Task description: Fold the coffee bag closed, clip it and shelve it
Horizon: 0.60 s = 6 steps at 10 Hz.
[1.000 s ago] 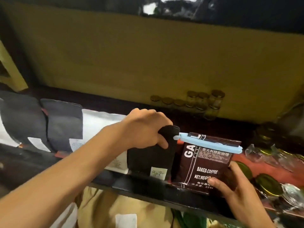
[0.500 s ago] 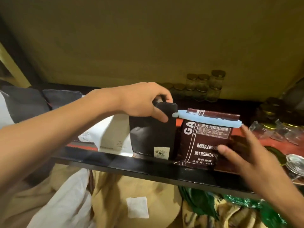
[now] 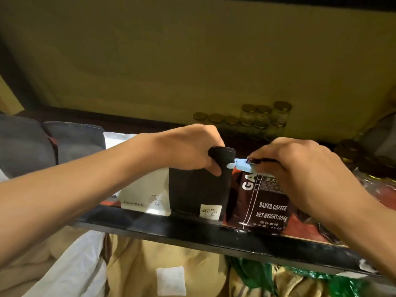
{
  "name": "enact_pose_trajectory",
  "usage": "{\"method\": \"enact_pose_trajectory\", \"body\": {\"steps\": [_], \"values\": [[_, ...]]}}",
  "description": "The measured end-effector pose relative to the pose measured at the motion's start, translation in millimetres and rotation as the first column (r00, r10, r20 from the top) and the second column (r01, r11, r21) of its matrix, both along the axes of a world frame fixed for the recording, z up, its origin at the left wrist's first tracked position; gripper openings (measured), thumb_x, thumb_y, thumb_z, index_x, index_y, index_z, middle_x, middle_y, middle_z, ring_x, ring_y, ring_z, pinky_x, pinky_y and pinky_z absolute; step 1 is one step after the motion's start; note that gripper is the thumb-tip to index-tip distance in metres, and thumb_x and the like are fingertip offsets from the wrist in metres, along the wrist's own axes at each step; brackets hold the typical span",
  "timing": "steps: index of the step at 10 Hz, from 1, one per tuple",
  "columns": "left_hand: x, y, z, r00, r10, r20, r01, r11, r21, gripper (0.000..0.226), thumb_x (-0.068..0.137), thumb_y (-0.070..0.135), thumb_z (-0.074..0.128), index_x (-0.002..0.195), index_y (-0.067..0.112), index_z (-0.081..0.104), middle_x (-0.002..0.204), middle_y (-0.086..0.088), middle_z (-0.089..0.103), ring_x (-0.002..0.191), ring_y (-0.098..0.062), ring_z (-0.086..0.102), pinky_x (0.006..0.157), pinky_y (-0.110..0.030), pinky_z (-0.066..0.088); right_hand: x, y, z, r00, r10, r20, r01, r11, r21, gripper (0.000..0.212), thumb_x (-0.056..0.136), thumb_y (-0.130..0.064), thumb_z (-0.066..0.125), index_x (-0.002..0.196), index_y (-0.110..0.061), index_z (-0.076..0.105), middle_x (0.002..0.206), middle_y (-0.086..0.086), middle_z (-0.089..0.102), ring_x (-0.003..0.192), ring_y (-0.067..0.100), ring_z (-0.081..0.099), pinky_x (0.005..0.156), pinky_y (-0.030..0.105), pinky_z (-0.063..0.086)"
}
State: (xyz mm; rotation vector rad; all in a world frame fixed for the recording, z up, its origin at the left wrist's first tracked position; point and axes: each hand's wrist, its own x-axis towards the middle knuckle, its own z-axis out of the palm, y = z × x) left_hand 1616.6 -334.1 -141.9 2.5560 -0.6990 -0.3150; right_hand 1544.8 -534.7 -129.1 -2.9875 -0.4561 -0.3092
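The dark brown coffee bag [image 3: 265, 202], printed "BAKED.COFFEE", stands upright on the shelf [image 3: 192, 232] near its front edge. A light blue clip [image 3: 242, 165] runs across its folded top. My right hand [image 3: 300, 168] grips the bag's clipped top from above and hides most of the clip. My left hand [image 3: 192, 151] holds the top of a black bag [image 3: 197, 189] standing just left of the coffee bag.
A white bag [image 3: 145, 189] and grey bags [image 3: 70, 142] stand further left on the shelf. Several gold-lidded glass jars [image 3: 257, 118] sit at the back, more jars and plastic wrap at right [image 3: 364, 163]. Sacks and green plastic [image 3: 257, 275] lie below the shelf.
My right hand rose from beside the coffee bag's lower right and closed on its clipped top. My left hand stayed on the black bag.
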Motion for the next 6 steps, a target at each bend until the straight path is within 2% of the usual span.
{"method": "enact_pose_trajectory", "body": {"steps": [1, 2, 3, 4, 5, 6], "values": [[3, -2, 1, 1.000, 0.002, -0.025, -0.001, 0.999, 0.042, 0.014, 0.081, 0.027, 0.079, 0.094, 0.024, 0.076, 0.090, 0.004, 0.074, 0.081, -0.015, 0.070, 0.075, -0.033, 0.059, 1, 1, -5, 1.000, -0.014, 0.019, 0.013, 0.999, 0.036, 0.026, 0.091, -0.025, 0.066, 0.114, -0.037, 0.069, 0.108, -0.011, 0.068, 0.098, 0.021, 0.066, 0.075, 0.040, 0.056], [3, 1, 3, 0.998, 0.002, -0.061, 0.000, 0.999, 0.032, 0.013, 0.081, 0.027, 0.078, 0.093, 0.024, 0.076, 0.085, 0.005, 0.075, 0.070, -0.005, 0.069, 0.062, -0.020, 0.058, 1, 1, -6, 1.000, -0.020, -0.022, 0.023, 0.992, 0.125, 0.023, 0.092, -0.025, 0.065, 0.111, -0.035, 0.072, 0.111, -0.015, 0.069, 0.102, 0.019, 0.065, 0.080, 0.042, 0.055], [1, 3, 3, 1.000, -0.013, -0.008, 0.013, 1.000, 0.028, 0.011, 0.081, 0.030, 0.077, 0.092, 0.028, 0.073, 0.086, 0.013, 0.070, 0.071, -0.003, 0.068, 0.059, -0.020, 0.057, 4, 2, -12, 0.999, -0.024, -0.042, 0.031, 0.984, 0.174, 0.024, 0.093, -0.023, 0.062, 0.114, -0.031, 0.070, 0.115, -0.012, 0.069, 0.107, 0.021, 0.064, 0.085, 0.042, 0.053], [-3, 3, 1, 0.998, -0.033, 0.048, 0.029, 0.996, 0.088, 0.010, 0.082, 0.035, 0.075, 0.087, 0.034, 0.066, 0.094, 0.008, 0.068, 0.086, -0.015, 0.066, 0.070, -0.034, 0.055, 1, 5, -20, 0.999, -0.035, 0.014, 0.033, 0.986, 0.166, 0.036, 0.090, -0.027, 0.063, 0.126, -0.028, 0.064, 0.119, -0.005, 0.068, 0.111, 0.023, 0.060, 0.091, 0.043, 0.050], [-7, 7, 3, 0.990, -0.085, 0.117, 0.068, 0.988, 0.136, 0.037, 0.081, 0.043, 0.073, 0.114, 0.041, 0.057, 0.114, 0.006, 0.063, 0.106, -0.020, 0.059, 0.073, -0.033, 0.043, -9, 8, -31, 0.978, -0.116, 0.176, 0.101, 0.991, 0.093, 0.061, 0.094, -0.054, 0.049, 0.143, -0.019, 0.042, 0.126, 0.005, 0.058, 0.122, 0.031, 0.048, 0.107, 0.056, 0.031], [-17, 16, 5, 0.949, -0.070, 0.307, 0.050, 0.996, 0.072, 0.072, 0.081, 0.053, 0.070, 0.143, 0.041, 0.034, 0.128, 0.015, 0.061, 0.113, -0.013, 0.057, 0.078, -0.029, 0.040, -18, 10, -42, 0.961, -0.252, 0.117, 0.246, 0.967, 0.060, 0.078, 0.091, -0.070, 0.021, 0.151, -0.021, 0.024, 0.143, 0.006, 0.043, 0.138, 0.034, 0.029, 0.116, 0.061, 0.012]]}}
